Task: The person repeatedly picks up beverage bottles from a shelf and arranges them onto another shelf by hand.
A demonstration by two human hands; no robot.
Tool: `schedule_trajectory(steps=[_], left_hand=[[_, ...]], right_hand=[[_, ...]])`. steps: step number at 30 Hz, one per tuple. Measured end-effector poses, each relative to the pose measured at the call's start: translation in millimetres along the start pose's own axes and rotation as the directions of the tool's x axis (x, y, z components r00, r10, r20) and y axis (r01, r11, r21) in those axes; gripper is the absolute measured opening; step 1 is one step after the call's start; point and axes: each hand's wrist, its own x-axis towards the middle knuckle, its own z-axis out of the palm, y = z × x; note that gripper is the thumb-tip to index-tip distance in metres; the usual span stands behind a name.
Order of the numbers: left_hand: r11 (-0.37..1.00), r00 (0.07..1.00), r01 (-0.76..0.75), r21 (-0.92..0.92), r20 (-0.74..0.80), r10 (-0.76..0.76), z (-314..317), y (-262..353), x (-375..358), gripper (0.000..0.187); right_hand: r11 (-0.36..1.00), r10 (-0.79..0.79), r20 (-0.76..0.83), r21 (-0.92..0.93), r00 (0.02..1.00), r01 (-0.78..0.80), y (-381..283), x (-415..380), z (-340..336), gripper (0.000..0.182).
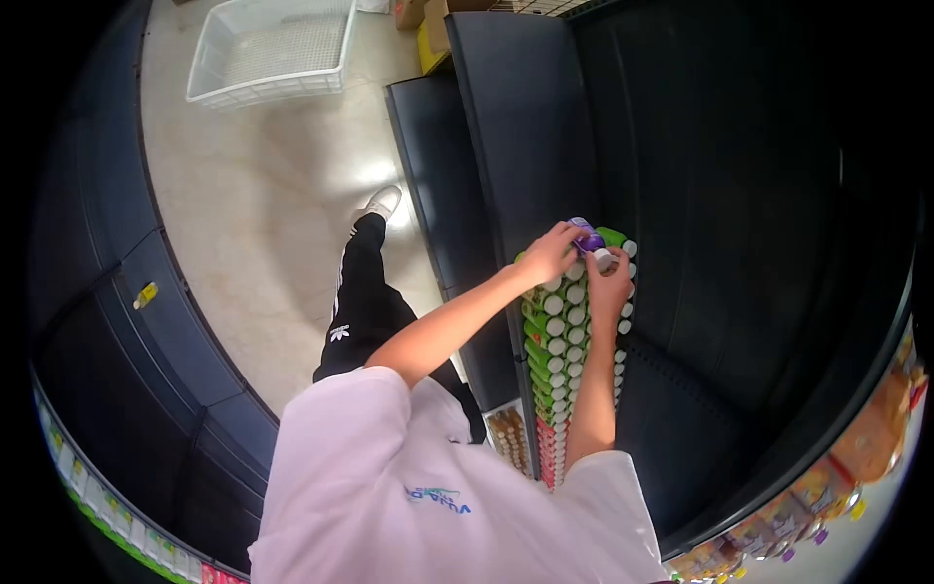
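- I've got both hands up at the far end of the bottle rows, on 1 purple bottle.
- L hand: grip closed on the purple bottle, fingers over its body.
- R hand: grip closed at the white cap end of same btl, thumb + fingers either side.
- Purple btl is tilted, cap end toward R hand, just above the green bottles. Can't tell if it touches them, hands cover that part.
- Green btls: white caps up, packed in tight rows along the dark shelf. Some green shows just beyond the purple btl too.
- Red/pink bottles continue the rows nearer my body, also white caps.
- Brownish items sit lower, L of the red/pink ones; too small to ID.
- Lower ledge runs alongside the shelf, on the floor side.
- White plastic crate on the floor, top L of view, well apart from the hands. Cardboard + yellow boxes near top ctr.
- Small yellow item on the L-side shelving.
- Packaged goods along bottom R edge, green/white packs bottom L; lens distorts both.
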Motion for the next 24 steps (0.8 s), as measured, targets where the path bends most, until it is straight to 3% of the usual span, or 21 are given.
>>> schedule_trajectory(steps=[2, 5, 8, 10, 13, 18, 20, 21, 22, 24], left_hand=[[1.0, 1.0, 0.009, -0.028, 0.001, -0.009, 20.9, -20.9, 27.7, 0.039], [0.992, 0.97, 0.092, 0.092, 0.217, -0.11, 50.2, -61.3, 73.1, 0.052], [0.956, 0.915, 0.217, 0.196, 0.302, -0.269, 72.0, -79.7, 95.5, 0.063], [0.952, 0.903, 0.224, 0.208, 0.324, -0.283, 73.7, -79.8, 106.5, 0.066], [0.945, 0.888, 0.215, 0.246, 0.353, -0.294, 82.7, -84.6, 123.4, 0.071], [0.917, 0.862, 0.246, 0.313, 0.362, -0.354, 86.2, -80.6, 136.0, 0.073], [0.929, 0.843, 0.238, 0.284, 0.415, -0.343, 64.7, -74.7, 132.9, 0.066], [0.92, 0.843, 0.245, 0.306, 0.401, -0.358, 53.8, -78.2, 126.2, 0.066], [0.949, 0.894, 0.233, 0.21, 0.337, -0.295, 40.5, -83.1, 116.5, 0.059], [0.976, 0.971, 0.211, -0.056, 0.125, -0.203, -2.6, -79.2, 91.1, 0.04]], right_hand=[[0.995, -0.006, 0.001, -0.098, 1.0, 0.006, 27.5, 27.2, 5.4, 0.037], [0.99, 0.001, -0.024, -0.14, 1.0, -0.005, 69.6, 70.9, 24.5, 0.039], [0.981, 0.022, 0.022, -0.192, 1.0, -0.017, 89.7, 96.5, 32.9, 0.04], [0.975, 0.047, 0.029, -0.22, 0.998, -0.04, 95.9, 111.9, 38.6, 0.04], [0.94, 0.196, -0.056, -0.275, 0.979, -0.204, 99.6, 127.7, 39.6, 0.041], [0.907, 0.229, -0.076, -0.346, 0.97, -0.241, 100.4, 125.2, 41.7, 0.049], [0.907, 0.246, -0.074, -0.334, 0.966, -0.256, 92.5, 117.9, 44.2, 0.054], [0.902, 0.158, -0.129, -0.384, 0.979, -0.197, 95.3, 114.8, 42.6, 0.059], [0.892, 0.065, -0.175, -0.431, 0.982, -0.136, 94.5, 111.7, 42.4, 0.064], [0.918, 0.124, -0.185, -0.352, 0.975, -0.184, 90.8, 105.4, 39.6, 0.068]])
